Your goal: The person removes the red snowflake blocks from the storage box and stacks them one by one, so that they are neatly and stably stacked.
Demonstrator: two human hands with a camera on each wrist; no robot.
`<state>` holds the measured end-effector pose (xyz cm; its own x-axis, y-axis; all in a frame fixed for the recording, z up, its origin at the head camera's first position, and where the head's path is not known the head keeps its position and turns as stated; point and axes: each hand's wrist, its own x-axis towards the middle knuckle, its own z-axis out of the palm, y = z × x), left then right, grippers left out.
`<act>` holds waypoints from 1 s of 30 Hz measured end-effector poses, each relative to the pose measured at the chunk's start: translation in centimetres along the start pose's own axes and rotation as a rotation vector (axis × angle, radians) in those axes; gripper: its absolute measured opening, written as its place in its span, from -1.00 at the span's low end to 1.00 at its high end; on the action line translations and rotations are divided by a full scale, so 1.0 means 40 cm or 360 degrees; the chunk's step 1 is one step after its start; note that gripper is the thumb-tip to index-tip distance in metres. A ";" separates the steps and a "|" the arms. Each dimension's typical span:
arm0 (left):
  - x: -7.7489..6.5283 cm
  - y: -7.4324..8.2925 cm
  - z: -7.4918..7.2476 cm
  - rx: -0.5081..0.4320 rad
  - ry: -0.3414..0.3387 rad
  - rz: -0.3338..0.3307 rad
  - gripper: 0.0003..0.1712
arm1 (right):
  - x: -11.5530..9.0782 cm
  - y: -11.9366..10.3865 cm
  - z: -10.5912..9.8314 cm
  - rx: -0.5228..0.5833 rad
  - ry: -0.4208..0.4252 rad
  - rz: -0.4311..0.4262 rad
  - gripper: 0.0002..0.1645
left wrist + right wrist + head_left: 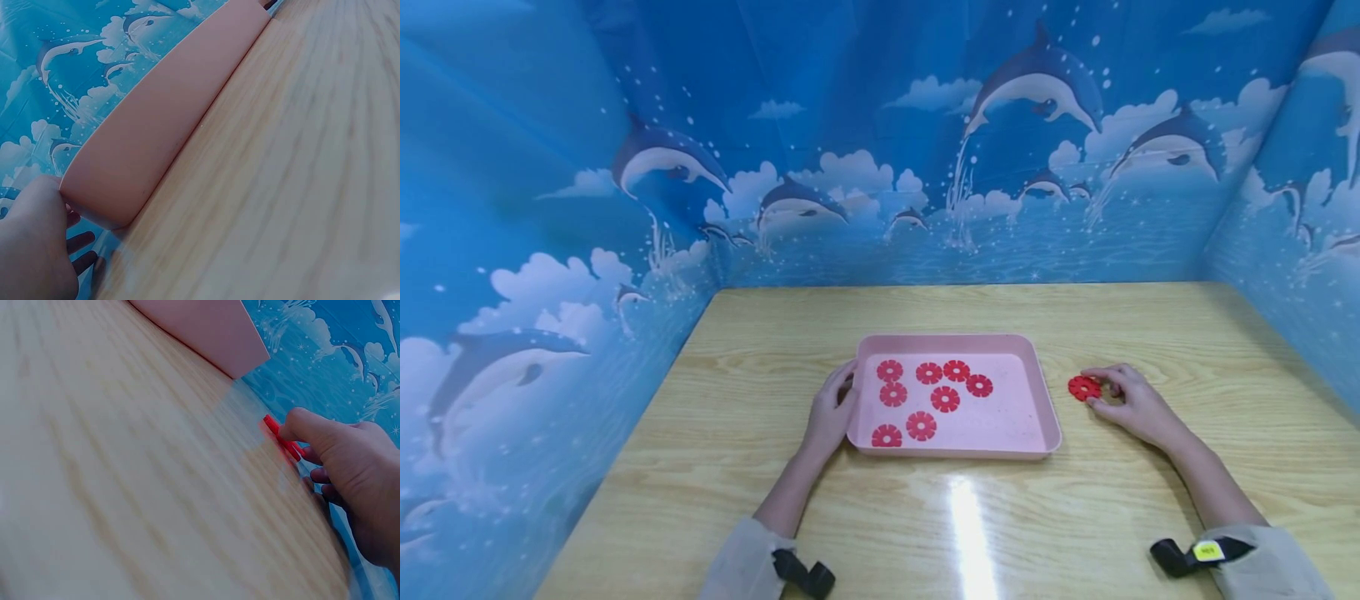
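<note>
My right hand (1135,406) is to the right of the tray, pinching a red notched plastic disc (1083,387) between thumb and fingers. In the right wrist view the disc (281,437) shows edge-on, tilted close to the table, with the thumb across it. A pink rectangular tray (1047,400) sits in the middle of the table. Several more red notched discs (945,399) lie inside it, mostly toward the left and centre. My left hand (831,410) rests against the tray's left side, thumb and fingers bent loosely. The left wrist view shows the thumb at the tray's corner.
The wood-grain table (760,333) extends all around the tray. Blue dolphin-print curtains (880,150) stand behind it and along both sides. Black straps with small cameras are worn on both sleeves. A bright light reflection (970,533) lies on the table in front.
</note>
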<state>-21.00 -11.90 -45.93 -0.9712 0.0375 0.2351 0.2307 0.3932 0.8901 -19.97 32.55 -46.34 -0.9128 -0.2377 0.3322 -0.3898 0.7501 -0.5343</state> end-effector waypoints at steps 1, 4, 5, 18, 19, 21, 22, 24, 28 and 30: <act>0.000 -0.001 0.000 -0.0002 0.0004 0.0011 -0.52 | 0.000 -0.001 -0.001 -0.0002 -0.0002 0.0003 -0.54; 0.002 -0.004 0.001 -0.0005 0.0013 0.0044 -0.52 | 0.000 -0.003 -0.001 -0.0010 -0.0002 0.0006 -0.54; 0.002 -0.004 0.001 -0.0004 0.0012 0.0050 -0.52 | 0.001 -0.003 -0.001 -0.0011 0.0000 0.0006 -0.54; 0.002 -0.005 0.001 -0.0001 -0.0002 0.0028 -0.52 | 0.000 -0.004 -0.003 -0.0030 -0.0023 0.0028 -0.55; 0.002 -0.005 0.001 -0.0003 -0.0002 0.0033 -0.52 | 0.000 -0.004 -0.003 -0.0032 -0.0023 0.0028 -0.55; 0.003 -0.005 0.001 -0.0006 -0.0002 0.0034 -0.52 | 0.000 -0.004 -0.003 -0.0032 -0.0023 0.0026 -0.55; 0.002 -0.004 0.001 -0.0007 -0.0002 0.0034 -0.52 | 0.000 -0.004 -0.003 -0.0031 -0.0023 0.0027 -0.55; 0.002 -0.003 0.001 -0.0007 -0.0002 0.0029 -0.52 | -0.001 -0.004 -0.003 -0.0023 -0.0022 0.0030 -0.55; 0.001 -0.001 0.000 -0.0001 -0.0004 0.0014 -0.52 | -0.002 -0.005 -0.005 0.0011 -0.0010 0.0057 -0.54; 0.002 0.000 0.000 0.0003 -0.0003 0.0008 -0.53 | -0.001 -0.008 -0.007 0.0031 0.0000 0.0073 -0.54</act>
<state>-21.06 -11.89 -45.92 -0.9702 0.0411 0.2389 0.2354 0.3949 0.8880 -19.78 32.51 -45.98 -0.9296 -0.2037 0.3070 -0.3501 0.7478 -0.5641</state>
